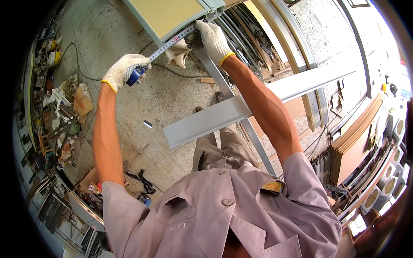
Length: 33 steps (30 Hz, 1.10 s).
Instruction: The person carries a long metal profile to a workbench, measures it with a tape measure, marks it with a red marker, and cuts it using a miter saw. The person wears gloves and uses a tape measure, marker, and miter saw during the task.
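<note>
My left hand (126, 71), in a white knitted glove with a yellow cuff, is closed round a blue tape measure (136, 76). Its pale blade (172, 41) is pulled out and slants up to the right, along the near edge of a panel (165, 17) with a yellowish face and grey-green frame. At the frame's corner, my right hand (214, 40), gloved the same way, pinches the blade's end; its fingertips are partly hidden. Just below the blade hangs a whitish cloth or glove (177, 53).
A long grey metal channel (206, 120) lies under my right forearm, across a narrow metal bar (258, 146). Metal and wood strips (241, 38) are stacked beyond my right hand. Stacked brown boards (355, 148) stand at right. Scraps and a paper bag (84, 102) clutter the left; a cable (81, 64) crosses the floor.
</note>
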Tool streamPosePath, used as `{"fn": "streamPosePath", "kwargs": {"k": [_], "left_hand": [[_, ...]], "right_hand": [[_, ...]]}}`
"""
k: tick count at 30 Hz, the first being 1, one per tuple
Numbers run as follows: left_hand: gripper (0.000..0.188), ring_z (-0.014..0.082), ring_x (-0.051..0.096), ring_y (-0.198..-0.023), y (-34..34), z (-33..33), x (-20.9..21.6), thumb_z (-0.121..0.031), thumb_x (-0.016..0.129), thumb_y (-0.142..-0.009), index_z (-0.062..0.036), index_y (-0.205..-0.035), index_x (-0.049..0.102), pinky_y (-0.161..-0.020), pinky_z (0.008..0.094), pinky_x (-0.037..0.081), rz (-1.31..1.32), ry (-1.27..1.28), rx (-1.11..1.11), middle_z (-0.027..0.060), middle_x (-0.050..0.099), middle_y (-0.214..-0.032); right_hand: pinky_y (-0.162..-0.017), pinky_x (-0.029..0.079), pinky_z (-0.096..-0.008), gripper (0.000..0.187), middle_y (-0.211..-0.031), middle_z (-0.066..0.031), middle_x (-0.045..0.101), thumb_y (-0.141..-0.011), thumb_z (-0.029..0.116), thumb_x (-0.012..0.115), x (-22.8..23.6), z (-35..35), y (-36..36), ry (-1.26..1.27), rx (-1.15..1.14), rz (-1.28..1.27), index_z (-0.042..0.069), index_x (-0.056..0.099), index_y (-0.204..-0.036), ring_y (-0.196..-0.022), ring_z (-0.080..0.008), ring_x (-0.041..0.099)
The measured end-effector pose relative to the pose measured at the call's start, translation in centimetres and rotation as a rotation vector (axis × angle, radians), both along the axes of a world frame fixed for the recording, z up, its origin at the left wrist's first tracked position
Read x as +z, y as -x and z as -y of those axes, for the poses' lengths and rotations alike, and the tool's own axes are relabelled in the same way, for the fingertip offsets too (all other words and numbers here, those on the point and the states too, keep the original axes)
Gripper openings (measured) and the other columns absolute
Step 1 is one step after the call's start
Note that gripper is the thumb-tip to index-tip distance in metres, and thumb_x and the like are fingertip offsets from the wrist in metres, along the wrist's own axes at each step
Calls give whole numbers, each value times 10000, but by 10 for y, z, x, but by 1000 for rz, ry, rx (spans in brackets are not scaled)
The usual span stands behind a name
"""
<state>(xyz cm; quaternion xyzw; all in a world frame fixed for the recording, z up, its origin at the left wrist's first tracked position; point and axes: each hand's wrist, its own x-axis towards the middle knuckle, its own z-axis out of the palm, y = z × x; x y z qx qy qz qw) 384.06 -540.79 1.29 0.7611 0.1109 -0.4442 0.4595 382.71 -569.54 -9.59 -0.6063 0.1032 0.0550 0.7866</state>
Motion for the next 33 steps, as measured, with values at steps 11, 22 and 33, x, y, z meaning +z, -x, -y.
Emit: {"fn": "streamPosePath", "kwargs": {"k": [11, 22, 33], "left_hand": [[295, 104, 634, -597, -1, -5, -9, -330, 719, -963, -37, -948, 702, -502, 244, 514, 4, 22, 3, 20, 645, -793], [311, 93, 643, -632, 2, 4, -1, -351, 728, -946, -40, -959, 723, -522, 248, 523, 53, -15, 13, 32, 687, -823], [292, 77, 633, -586, 2, 5, 2, -344, 716, -948, -52, -951, 722, -447, 231, 487, 53, -60, -15, 7, 663, -785]], "right_hand": [[-836, 507, -331, 470, -954, -114, 692, -1079, 341, 515, 14, 10, 3, 262, 76, 36, -107, 656, -1084, -870, -143, 608], [-867, 533, -320, 406, -991, -73, 728, -1057, 330, 568, 11, 4, 0, -12, 0, -51, -51, 694, -1116, -907, -142, 673], [-825, 489, -297, 433, -940, -39, 698, -1039, 346, 600, -5, 4, -1, -143, -13, -21, -72, 709, -1069, -882, -110, 600]]}}
